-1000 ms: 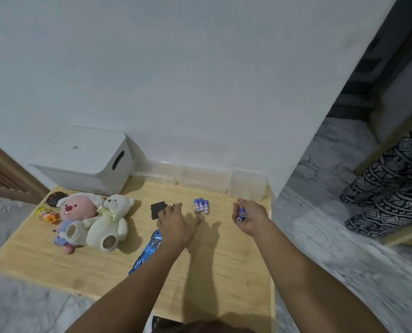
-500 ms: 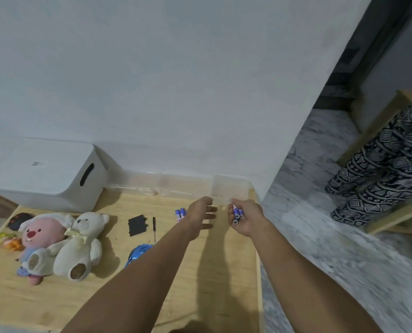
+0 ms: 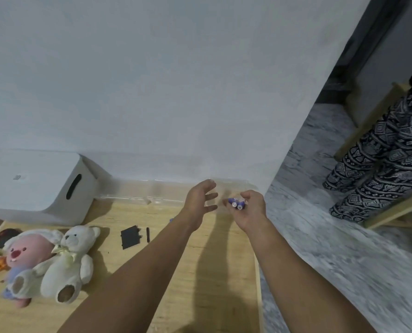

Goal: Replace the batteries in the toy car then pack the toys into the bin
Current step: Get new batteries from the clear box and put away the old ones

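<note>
From the head view, the right hand [image 3: 250, 209] curls round a small bunch of blue-and-silver cylindrical batteries [image 3: 236, 203], held just above the far right corner of the light wooden table [image 3: 200, 272], while the left hand [image 3: 200, 200] hovers beside it with fingers spread and holding nothing, close to the clear plastic tray [image 3: 137, 192] that runs along the table's far edge against the wall. The toy car itself cannot be made out here; the left forearm may be covering it. The flat black rectangular battery cover [image 3: 131, 237] and the thin black screwdriver [image 3: 148, 234] lie side by side near the middle of the table, so the compartment is likely open. The white lidded plastic bin [image 3: 39, 186] sits at the far left corner, with the cream teddy bear [image 3: 70, 263] and the pink plush doll [image 3: 25, 254] lying touching each other near the left edge. The step looks like sorting batteries: keeping this handful well apart from any others would avoid mixing spent cells with fresh, and each cell's polarity wants checking before seating.
</note>
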`<state>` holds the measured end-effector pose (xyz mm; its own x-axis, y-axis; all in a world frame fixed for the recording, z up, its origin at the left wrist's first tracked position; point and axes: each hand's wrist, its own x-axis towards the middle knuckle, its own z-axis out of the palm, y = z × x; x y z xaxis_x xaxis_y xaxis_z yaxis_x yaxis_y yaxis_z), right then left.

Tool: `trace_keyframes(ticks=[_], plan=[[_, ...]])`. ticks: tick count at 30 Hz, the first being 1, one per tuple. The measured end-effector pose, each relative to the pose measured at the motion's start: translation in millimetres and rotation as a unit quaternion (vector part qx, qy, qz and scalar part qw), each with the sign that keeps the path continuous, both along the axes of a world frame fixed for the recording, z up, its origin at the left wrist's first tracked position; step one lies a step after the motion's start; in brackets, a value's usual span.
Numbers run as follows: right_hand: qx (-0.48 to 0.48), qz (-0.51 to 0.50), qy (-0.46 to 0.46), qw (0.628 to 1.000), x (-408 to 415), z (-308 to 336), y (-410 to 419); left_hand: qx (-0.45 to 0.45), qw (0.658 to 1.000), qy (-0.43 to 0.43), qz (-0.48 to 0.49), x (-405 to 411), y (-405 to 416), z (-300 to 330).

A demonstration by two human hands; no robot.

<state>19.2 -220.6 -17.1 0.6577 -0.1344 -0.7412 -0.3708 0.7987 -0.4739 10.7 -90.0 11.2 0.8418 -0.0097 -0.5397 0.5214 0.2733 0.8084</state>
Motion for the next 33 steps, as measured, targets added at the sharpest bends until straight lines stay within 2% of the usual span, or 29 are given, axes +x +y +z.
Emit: trace_keyframes(ticks=[4,7,10,12,13,15,18,21,23,27,31,33], plan=[[0.005,-0.008,-0.001,1.0,0.0,3.5,1.4,0.049,0.999,-0.017,0.002,-0.5,0.6,-3.4],[-0.026,0.017,0.002,1.0,-1.7,6.0,1.2,0.103,0.994,-0.022,-0.012,-3.0,1.4,-4.2],[-0.125,0.031,0.014,0.992,-2.3,-0.8,0.1,0.147,0.988,-0.02,-0.049,-7.4,3.9,-7.9],[-0.223,0.046,0.026,0.973,-3.2,-8.1,-0.9,0.193,0.976,-0.022,-0.099,-11.5,5.6,-10.8],[-0.302,0.069,0.034,0.95,-3.4,-12.9,-2.2,0.219,0.967,-0.022,-0.127,-13.4,6.3,-12.1],[-0.456,0.131,0.04,0.879,-6.6,-20.1,-5.4,0.278,0.941,-0.018,-0.192,-16.3,7.1,-15.2],[-0.592,0.216,-0.005,0.777,-15.3,-29.2,-9.4,0.361,0.89,-0.006,-0.278,-18.7,8.4,-23.3],[-0.662,0.28,-0.045,0.694,-22.5,-39.7,-8.9,0.391,0.86,-0.01,-0.327,-19.7,10.6,-29.7],[-0.695,0.307,-0.056,0.647,-25.0,-44.8,-8.3,0.392,0.855,-0.006,-0.339,-18.9,11.6,-32.0],[-0.777,0.345,-0.073,0.521,-23.7,-47.0,-5.2,0.413,0.838,-0.002,-0.357,-17.6,12.4,-36.2],[-0.817,0.364,-0.075,0.442,-20.6,-48.4,-3.1,0.438,0.817,-0.005,-0.374,-17.1,13.3,-40.8],[-0.831,0.359,-0.071,0.42,-19.2,-48.8,-2.5,0.444,0.814,-0.006,-0.373,-16.7,13.5,-42.6]])
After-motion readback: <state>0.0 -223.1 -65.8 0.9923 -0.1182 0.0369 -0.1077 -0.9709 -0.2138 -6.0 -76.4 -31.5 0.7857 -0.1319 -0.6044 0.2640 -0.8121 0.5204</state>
